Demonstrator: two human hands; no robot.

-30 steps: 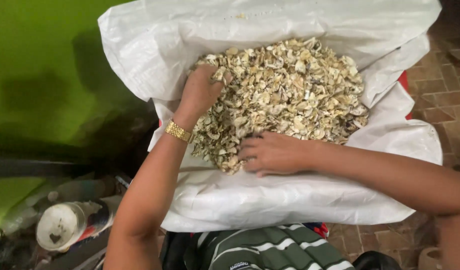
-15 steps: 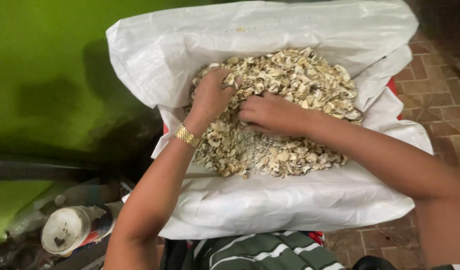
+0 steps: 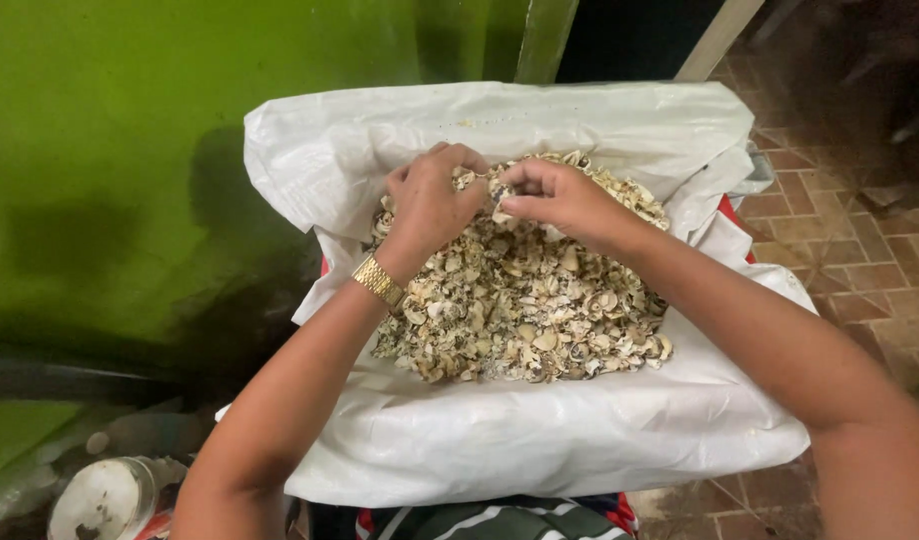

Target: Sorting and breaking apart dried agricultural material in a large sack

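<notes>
Both hands meet above a heap of pale broken shells point(image 3: 520, 300) in an open white sack point(image 3: 540, 440): the left hand point(image 3: 430, 205), gold watch point(image 3: 378, 281) at its wrist, and the right hand point(image 3: 555, 200) pinch small pieces. Green wall point(image 3: 110, 150) at nine o'clock.

A heap of pale, broken shell pieces point(image 3: 525, 305) is carried on a wide-open white woven sack point(image 3: 540, 440), whose rim is folded outward on all sides. The sack is set above a floor of reddish-brown brick pavers point(image 3: 840, 240), seen to its right. What supports the sack underneath cannot be told.
</notes>
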